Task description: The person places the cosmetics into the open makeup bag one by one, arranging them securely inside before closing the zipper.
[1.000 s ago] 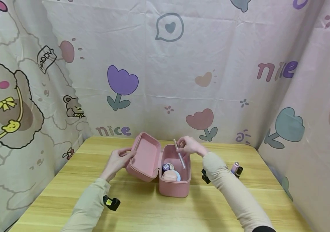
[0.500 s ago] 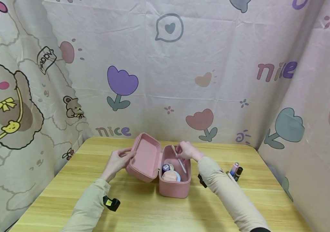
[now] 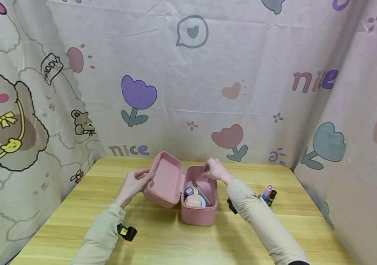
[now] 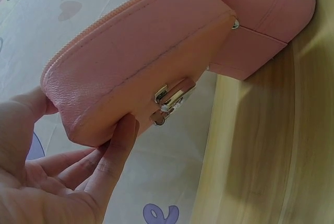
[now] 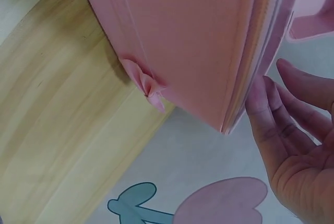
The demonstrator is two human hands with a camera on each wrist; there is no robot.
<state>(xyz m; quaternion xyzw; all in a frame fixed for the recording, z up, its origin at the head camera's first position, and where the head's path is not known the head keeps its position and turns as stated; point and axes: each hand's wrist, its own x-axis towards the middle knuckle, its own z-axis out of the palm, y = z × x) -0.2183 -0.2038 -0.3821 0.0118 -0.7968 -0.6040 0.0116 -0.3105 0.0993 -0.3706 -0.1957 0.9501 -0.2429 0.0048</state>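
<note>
A pink makeup case [image 3: 198, 217] stands on the table with its lid [image 3: 166, 178] swung out to the left. My left hand [image 3: 134, 187] pinches the lid's outer corner; in the left wrist view the thumb and fingers lie on either side of it. My right hand [image 3: 217, 171] is at the back right rim of the case, fingers loosely bent, with nothing visible in its grasp. A slim pencil-like stick [image 3: 202, 194] lies slanted inside the case. Beside it are a small dark-purple jar [image 3: 189, 191] and a pale peach powder puff [image 3: 193, 200] over something light blue.
On the table [image 3: 161, 239] to the right stand a pink-and-blue tube [image 3: 266, 192] and a black tube [image 3: 271, 198]. Another pale item beside them is partly covered by the right sleeve. A printed curtain [image 3: 175, 92] hangs behind and along both sides.
My right hand has lowered the slim stick into the case and let go of it. The hand is now back near the rim. My left hand keeps its grip on the lid.
</note>
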